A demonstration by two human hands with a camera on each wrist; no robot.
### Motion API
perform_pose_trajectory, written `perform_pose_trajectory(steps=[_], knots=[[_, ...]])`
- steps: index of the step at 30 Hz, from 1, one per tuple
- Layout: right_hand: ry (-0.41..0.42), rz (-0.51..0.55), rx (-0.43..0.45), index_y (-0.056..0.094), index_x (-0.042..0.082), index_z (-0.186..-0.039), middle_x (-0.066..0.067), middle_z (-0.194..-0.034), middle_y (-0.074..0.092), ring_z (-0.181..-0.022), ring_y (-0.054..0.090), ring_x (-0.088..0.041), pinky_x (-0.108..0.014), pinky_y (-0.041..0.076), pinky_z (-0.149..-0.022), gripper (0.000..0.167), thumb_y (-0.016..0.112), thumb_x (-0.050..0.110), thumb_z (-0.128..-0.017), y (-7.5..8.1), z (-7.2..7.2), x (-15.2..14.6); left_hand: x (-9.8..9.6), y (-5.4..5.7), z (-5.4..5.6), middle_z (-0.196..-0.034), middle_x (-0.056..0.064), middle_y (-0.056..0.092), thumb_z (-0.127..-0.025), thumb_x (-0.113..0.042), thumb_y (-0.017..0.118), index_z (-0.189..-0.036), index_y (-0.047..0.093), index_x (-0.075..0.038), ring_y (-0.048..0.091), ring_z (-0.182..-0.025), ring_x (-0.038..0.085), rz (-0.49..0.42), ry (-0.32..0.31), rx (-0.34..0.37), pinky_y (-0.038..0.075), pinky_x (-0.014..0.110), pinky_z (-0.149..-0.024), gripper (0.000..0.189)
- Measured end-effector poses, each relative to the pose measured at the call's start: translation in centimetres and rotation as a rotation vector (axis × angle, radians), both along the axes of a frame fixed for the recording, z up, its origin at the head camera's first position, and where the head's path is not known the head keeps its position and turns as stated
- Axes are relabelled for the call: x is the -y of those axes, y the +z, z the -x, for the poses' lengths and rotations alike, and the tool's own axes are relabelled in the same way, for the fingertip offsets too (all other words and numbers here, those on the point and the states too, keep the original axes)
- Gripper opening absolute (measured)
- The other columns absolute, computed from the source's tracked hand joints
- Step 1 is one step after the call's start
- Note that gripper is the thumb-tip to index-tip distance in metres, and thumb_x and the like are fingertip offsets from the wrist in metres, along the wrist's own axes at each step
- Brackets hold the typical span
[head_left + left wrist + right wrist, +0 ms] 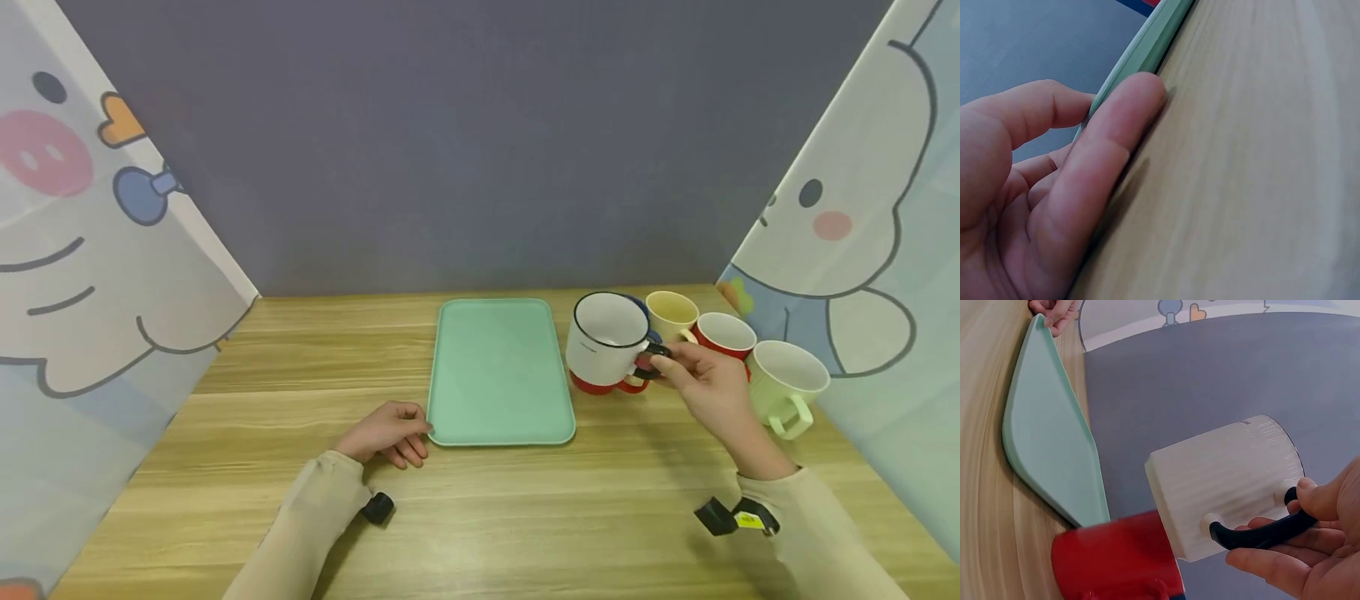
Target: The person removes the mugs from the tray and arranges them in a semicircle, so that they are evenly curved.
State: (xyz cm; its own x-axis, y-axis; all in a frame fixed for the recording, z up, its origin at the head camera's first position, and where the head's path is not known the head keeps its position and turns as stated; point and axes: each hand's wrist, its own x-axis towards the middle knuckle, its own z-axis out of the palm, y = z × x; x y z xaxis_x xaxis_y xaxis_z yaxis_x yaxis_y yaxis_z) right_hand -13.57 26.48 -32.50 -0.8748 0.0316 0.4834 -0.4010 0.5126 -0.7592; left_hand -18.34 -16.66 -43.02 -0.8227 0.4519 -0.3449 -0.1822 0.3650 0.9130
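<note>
My right hand [712, 387] grips the black handle of a white enamel-style mug [600, 354] with a dark rim. In the right wrist view this white mug [1222, 481] is lifted and tilted across the picture, just above a red mug [1116, 556]. From the head view it hides most of that red mug. A mint-green tray [502, 375] lies flat on the wooden table, to the left of the mugs. At its near left corner my left hand [386, 433] pinches the rim; the left wrist view shows thumb and fingers at the tray edge [1147, 50].
Beyond the lifted mug stand a yellow mug [671, 308], another red mug [726, 333] with a white inside, and a pale green mug [787, 375]. A dark blue mug is mostly hidden. A grey wall [480, 150] bounds the table's back, with cartoon panels on both sides.
</note>
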Motion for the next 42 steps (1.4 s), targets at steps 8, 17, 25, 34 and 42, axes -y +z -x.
perform_pose_trajectory(steps=[8, 17, 25, 34, 42], knots=[[0.001, 0.031, -0.022, 0.064, -0.019, -0.101, 0.019, -0.087, 0.071, -0.079, 0.068, 0.005, -0.015, 0.055, -0.067, 0.013, 0.064, -0.010, -0.092, 0.0, -1.8, -2.0, 0.1, 0.2, -0.1, -0.072, 0.011, 0.071, -0.097, -0.019, 0.061, -0.085, 0.056, -0.005, 0.070, -0.060, 0.017, 0.000, 0.001, 0.005, 0.053, 0.024, -0.047, 0.019], [-0.060, 0.196, 0.047, 0.076, 0.013, -0.098, 0.015, -0.086, 0.073, -0.073, 0.070, 0.001, -0.013, 0.054, -0.067, 0.026, 0.062, -0.008, -0.093, 0.1, -3.9, -4.7, -0.1, 0.0, -0.1, -0.073, 0.011, 0.071, -0.097, -0.019, 0.061, -0.085, 0.056, -0.005, 0.070, -0.061, 0.017, -0.004, -0.004, 0.007, 0.053, 0.024, -0.047, 0.019], [-0.265, 0.183, 0.041, 0.076, 0.016, -0.088, 0.016, -0.075, 0.072, -0.067, 0.068, 0.003, -0.013, 0.053, -0.060, 0.024, 0.066, -0.006, -0.091, -0.2, -5.4, -6.0, 0.0, 0.1, -0.1, -0.073, 0.011, 0.071, -0.097, -0.018, 0.060, -0.084, 0.055, -0.005, 0.070, -0.060, 0.018, 0.011, -0.003, -0.002, 0.053, 0.024, -0.047, 0.020], [-0.398, 0.329, 0.063, 0.075, 0.017, -0.092, 0.016, -0.078, 0.073, -0.073, 0.069, 0.003, -0.012, 0.053, -0.064, 0.020, 0.065, 0.000, -0.094, -0.6, -6.6, -7.7, 0.0, 0.2, -0.1, -0.073, 0.011, 0.071, -0.098, -0.019, 0.060, -0.084, 0.056, -0.005, 0.070, -0.060, 0.017, 0.010, -0.009, 0.004, 0.053, 0.024, -0.048, 0.020], [-0.612, 0.371, 0.130, 0.073, 0.013, -0.088, 0.019, -0.073, 0.070, -0.070, 0.068, 0.005, -0.010, 0.052, -0.066, 0.013, 0.066, 0.004, -0.094, -0.6, -7.1, -8.9, 0.0, 0.3, 0.0, -0.073, 0.011, 0.071, -0.097, -0.019, 0.060, -0.084, 0.056, -0.006, 0.070, -0.061, 0.017, 0.004, -0.008, 0.003, 0.053, 0.024, -0.048, 0.019]])
